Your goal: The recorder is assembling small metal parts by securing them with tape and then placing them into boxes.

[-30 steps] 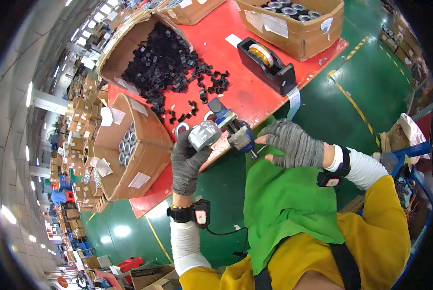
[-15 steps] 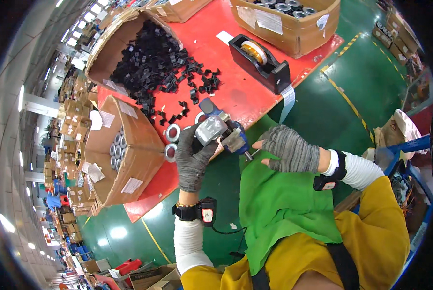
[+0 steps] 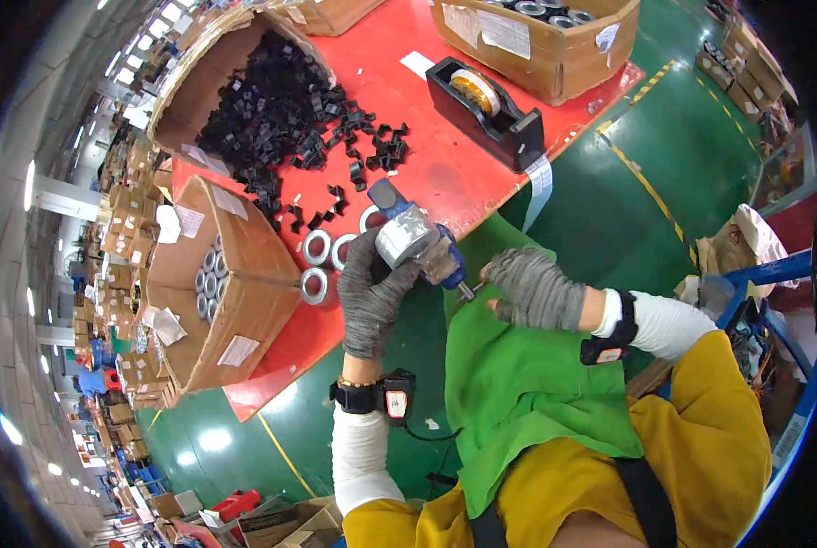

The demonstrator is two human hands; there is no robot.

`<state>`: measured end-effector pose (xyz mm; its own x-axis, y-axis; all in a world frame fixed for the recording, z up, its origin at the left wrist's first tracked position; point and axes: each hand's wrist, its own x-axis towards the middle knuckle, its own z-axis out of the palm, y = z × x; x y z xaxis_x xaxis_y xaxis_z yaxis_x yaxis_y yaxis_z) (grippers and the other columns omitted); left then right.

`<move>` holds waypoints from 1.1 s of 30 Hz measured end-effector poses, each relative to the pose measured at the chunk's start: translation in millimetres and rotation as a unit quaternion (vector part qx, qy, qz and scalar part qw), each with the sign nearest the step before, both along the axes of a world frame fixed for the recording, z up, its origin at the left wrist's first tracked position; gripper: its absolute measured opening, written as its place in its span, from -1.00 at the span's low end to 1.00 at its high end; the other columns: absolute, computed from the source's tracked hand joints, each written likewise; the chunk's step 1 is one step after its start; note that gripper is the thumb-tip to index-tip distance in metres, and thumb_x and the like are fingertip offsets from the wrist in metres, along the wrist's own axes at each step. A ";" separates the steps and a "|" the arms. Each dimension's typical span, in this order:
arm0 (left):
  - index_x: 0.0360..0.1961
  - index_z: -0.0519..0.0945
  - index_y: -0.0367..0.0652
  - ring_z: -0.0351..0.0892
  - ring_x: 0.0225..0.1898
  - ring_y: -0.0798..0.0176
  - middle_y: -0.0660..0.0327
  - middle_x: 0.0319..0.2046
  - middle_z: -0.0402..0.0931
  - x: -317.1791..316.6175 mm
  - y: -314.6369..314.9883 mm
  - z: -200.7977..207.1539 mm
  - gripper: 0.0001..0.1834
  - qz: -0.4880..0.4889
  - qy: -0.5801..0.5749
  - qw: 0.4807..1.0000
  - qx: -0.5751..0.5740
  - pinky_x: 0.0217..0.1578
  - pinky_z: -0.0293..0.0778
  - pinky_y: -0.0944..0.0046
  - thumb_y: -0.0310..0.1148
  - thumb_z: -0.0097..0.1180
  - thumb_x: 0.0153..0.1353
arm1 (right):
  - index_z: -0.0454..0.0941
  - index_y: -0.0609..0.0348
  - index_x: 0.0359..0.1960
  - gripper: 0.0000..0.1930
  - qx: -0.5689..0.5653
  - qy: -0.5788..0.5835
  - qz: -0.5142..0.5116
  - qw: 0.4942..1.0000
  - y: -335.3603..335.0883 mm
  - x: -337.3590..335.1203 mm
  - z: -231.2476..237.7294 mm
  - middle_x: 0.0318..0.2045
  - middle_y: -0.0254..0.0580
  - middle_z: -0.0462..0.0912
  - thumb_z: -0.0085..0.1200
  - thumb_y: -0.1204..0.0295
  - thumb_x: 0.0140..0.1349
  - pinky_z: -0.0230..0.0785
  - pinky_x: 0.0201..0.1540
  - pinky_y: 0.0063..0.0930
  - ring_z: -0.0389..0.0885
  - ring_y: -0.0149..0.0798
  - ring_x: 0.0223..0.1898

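A small blue bench vise [image 3: 451, 267] sits at the edge of the red table. A silver metal cylinder [image 3: 403, 236] is at its jaws; whether they grip it I cannot make out. My left hand [image 3: 372, 301], in a grey fingerless glove, is closed around the cylinder's near side. My right hand [image 3: 541, 290], gloved alike, has curled fingers at the thin bar handle [image 3: 471, 291] of the vise; the grip is partly hidden. Beside my left hand lie several silver rings [image 3: 314, 286] on the table.
Black plastic clips [image 3: 276, 119] spill from a tipped carton [image 3: 176, 114]. Another carton [image 3: 253, 310] holds silver rings at the left. A black tape dispenser [image 3: 486, 114] stands near the table's right edge, before a carton [image 3: 555, 59] of ringed parts. A green apron [image 3: 527, 393] covers my lap.
The cylinder has turned slightly at the vise, and my left fingers have shifted around it. My right hand has moved only slightly by the handle. The whole view has shifted a little.
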<state>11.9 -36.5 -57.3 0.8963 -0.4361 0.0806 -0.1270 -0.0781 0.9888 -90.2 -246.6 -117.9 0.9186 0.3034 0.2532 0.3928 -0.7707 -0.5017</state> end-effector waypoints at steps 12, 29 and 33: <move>0.06 0.36 -0.26 0.47 -0.22 0.26 0.16 -0.14 0.44 -42.6 -8.2 22.2 -0.40 0.134 -0.259 0.942 0.165 -0.07 0.36 0.23 -0.49 0.23 -0.09 | 0.40 0.19 -0.13 -0.68 0.269 0.125 -0.073 0.952 -9.5 -7.8 -27.2 -0.46 -0.04 0.53 0.04 0.32 0.10 0.40 -0.33 -0.29 0.55 -0.08 -0.38; -0.02 0.43 -0.28 0.48 -0.10 0.05 0.01 -0.17 0.50 -28.0 -198.0 -149.5 -0.51 0.057 -0.093 0.983 0.145 -0.05 0.35 0.16 -0.35 0.19 -0.02 | 0.24 0.21 0.09 -0.51 0.575 0.061 -0.198 0.791 -123.1 17.8 -83.3 -0.18 -0.21 0.48 -0.04 0.69 0.06 0.34 -0.07 -0.54 0.44 -0.39 -0.14; -0.19 0.52 -0.26 0.50 -0.28 0.17 0.10 -0.34 0.55 -34.2 -209.9 -138.5 -0.66 0.054 -0.025 0.993 0.098 -0.20 0.37 0.21 -0.41 0.20 -0.04 | 0.39 0.15 -0.09 -0.63 0.482 0.092 -0.280 0.825 -128.4 2.5 -62.9 -0.21 -0.21 0.50 0.08 0.60 0.00 0.33 -0.09 -0.48 0.46 -0.31 -0.16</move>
